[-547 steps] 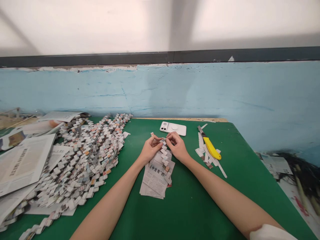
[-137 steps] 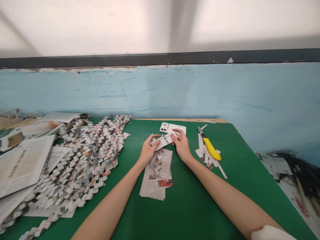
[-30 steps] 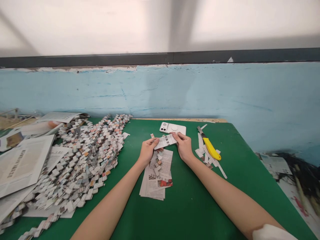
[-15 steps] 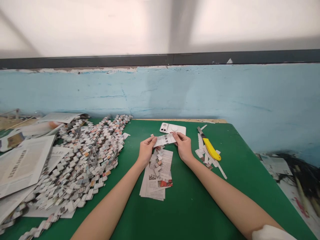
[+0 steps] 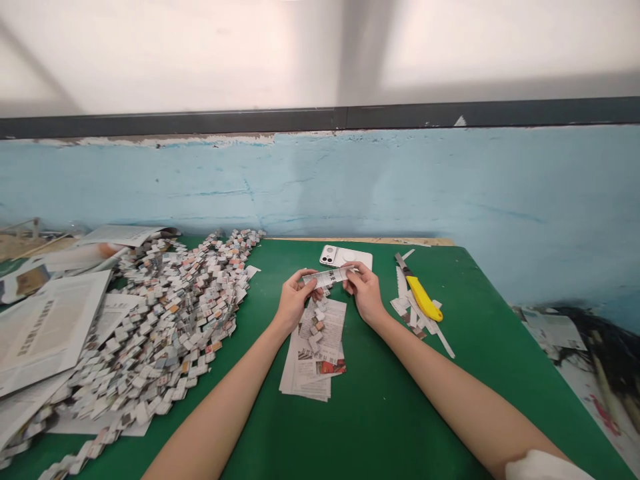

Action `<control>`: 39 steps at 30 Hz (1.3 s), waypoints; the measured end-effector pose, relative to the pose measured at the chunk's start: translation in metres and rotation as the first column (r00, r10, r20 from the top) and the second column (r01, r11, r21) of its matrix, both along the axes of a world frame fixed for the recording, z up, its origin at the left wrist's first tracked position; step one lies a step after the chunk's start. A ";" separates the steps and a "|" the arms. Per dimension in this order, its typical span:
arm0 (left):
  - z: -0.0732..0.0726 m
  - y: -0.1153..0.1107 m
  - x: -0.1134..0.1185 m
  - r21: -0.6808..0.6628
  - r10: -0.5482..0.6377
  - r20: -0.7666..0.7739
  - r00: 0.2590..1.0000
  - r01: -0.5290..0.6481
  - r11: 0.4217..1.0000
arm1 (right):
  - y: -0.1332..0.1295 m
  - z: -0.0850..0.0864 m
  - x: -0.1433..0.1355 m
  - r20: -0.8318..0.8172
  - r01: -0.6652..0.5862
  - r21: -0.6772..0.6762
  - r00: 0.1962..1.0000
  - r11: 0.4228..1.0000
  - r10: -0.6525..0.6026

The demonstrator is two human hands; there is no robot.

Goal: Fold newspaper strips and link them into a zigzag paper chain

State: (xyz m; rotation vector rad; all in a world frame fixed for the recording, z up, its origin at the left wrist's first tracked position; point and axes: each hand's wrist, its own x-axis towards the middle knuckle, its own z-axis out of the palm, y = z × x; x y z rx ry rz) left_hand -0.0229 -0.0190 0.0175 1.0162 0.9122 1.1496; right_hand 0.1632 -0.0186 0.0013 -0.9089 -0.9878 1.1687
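Note:
A narrow printed paper strip [image 5: 330,277] is stretched between my two hands, its long edge curling. My left hand [image 5: 296,300] pinches its left end, and my right hand [image 5: 364,290] pinches the right end. Just below, a short folded-paper chain [image 5: 316,327] lies over a small stack of cut newspaper pieces [image 5: 306,377] on the green table. Its upper end is near my left fingers; whether they hold it I cannot tell. Behind the strip lies a white phone [image 5: 357,258].
A large heap of folded-paper chains [image 5: 170,320] covers the table's left part, beside newspaper sheets [image 5: 55,327]. To the right, a yellow-handled knife [image 5: 424,299] rests on paper scraps [image 5: 415,313]. The green table [image 5: 380,413] meets a blue wall behind.
The strip has become narrower and its edge now curls over. The fingers of both my hands have shifted slightly along its ends.

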 end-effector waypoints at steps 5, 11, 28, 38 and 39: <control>0.001 -0.002 0.000 0.026 -0.025 -0.005 1.000 0.025 0.999 | 0.001 -0.002 0.001 -0.098 0.002 -0.019 0.995 1.000 -0.004; 0.006 -0.006 -0.002 0.085 -0.128 0.043 0.991 0.125 0.989 | 0.001 -0.001 0.002 -0.155 0.015 -0.034 0.988 0.999 -0.020; 0.002 -0.001 0.004 0.026 -0.067 -0.068 0.995 0.069 0.997 | 0.002 -0.005 0.001 -0.058 0.049 -0.017 0.997 0.999 -0.050; 0.010 -0.007 -0.004 0.080 -0.200 0.050 0.979 0.195 0.977 | 0.002 -0.007 0.002 -0.081 0.009 -0.012 0.997 1.000 -0.010; 0.012 -0.008 -0.005 0.083 -0.217 0.062 0.974 0.211 0.974 | 0.002 -0.006 0.002 -0.086 -0.001 -0.012 0.996 1.000 0.000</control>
